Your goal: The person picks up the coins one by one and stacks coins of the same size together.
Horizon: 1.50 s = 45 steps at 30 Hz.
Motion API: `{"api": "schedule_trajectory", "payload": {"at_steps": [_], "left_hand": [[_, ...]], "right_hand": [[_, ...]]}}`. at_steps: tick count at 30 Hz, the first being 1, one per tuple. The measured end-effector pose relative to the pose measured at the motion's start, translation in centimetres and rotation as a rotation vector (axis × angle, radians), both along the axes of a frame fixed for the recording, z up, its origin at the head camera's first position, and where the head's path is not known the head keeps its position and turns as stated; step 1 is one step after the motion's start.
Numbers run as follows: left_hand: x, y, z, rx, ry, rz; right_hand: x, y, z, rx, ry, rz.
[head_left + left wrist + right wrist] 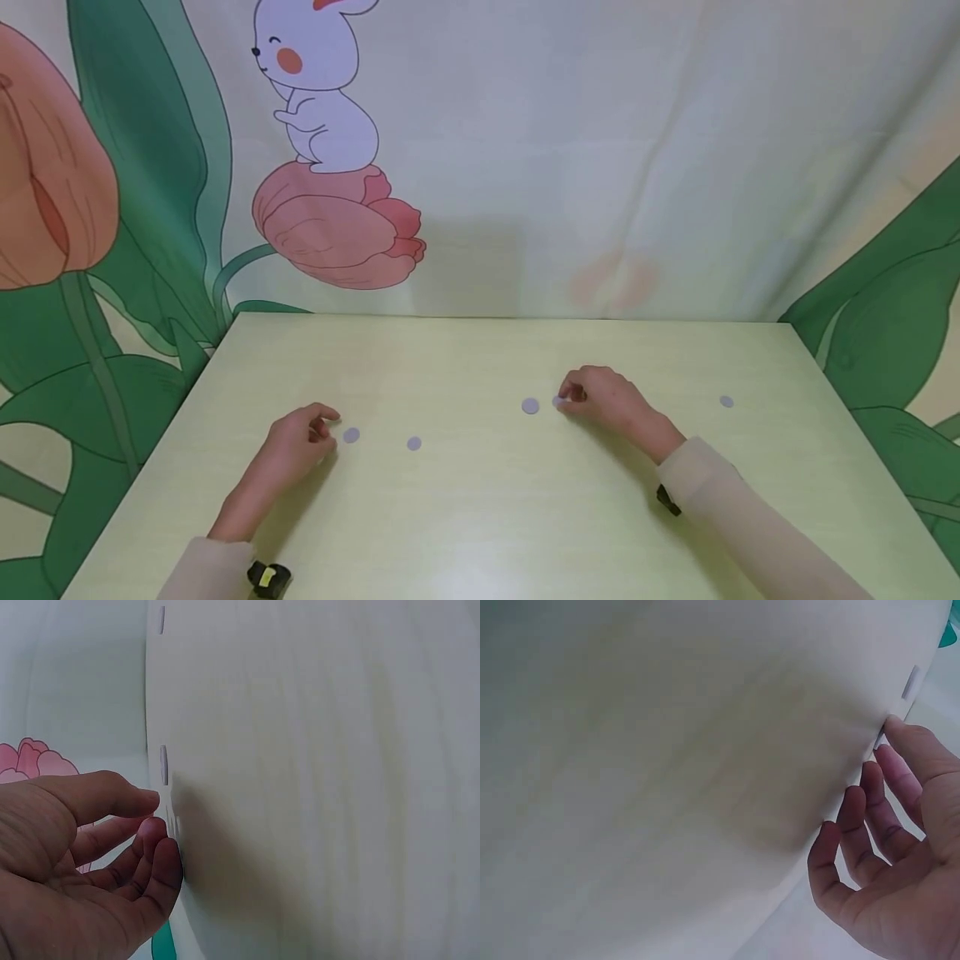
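Looks like your right hand [609,402]'s pinching a small disc [557,401] at the bench [465,525], neighbouring disc [530,406] just left of its fingertips, both round so no long axis, while your left hand [302,440], well apart, curls loosely around nothing beside a third disc [352,435].

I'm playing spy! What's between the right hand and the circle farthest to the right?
Just bare tabletop between the right hand and that circle, in the head view.

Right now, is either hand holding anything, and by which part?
The right hand apparently pinches a pale disc by its edge; the left hand holds nothing.
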State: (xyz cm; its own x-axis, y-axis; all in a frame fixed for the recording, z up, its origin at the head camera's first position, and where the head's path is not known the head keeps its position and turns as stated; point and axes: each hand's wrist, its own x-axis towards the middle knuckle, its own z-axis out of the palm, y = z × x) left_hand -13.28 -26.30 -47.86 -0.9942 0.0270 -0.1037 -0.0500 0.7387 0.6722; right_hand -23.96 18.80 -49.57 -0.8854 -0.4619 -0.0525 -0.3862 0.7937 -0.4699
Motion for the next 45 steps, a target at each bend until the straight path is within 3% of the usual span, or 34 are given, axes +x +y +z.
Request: {"api": "schedule_trajectory", "payload": {"at_steps": [12, 22, 28, 36, 45], "left_hand": [[0.0, -0.2, -0.9, -0.014, -0.007, 0.005], [0.3, -0.4, -1.1, -0.032, 0.005, -0.004], [0.2, -0.3, -1.1, -0.019, 0.012, -0.032], [-0.4, -0.5, -1.6, 0.03, -0.014, -0.025], [-0.9, -0.5, -1.3, -0.008, -0.017, -0.05]], "right_hand": [[0.3, 0.5, -0.6, -0.085, -0.019, 0.006], [0.6, 0.6, -1.5, -0.083, 0.035, 0.009], [0.4, 0.1, -1.0, -0.099, 0.021, 0.006], [0.3, 0.1, -0.8, -0.097, -0.015, -0.014], [0.5, 0.0, -0.3, -0.111, -0.049, -0.02]]}}
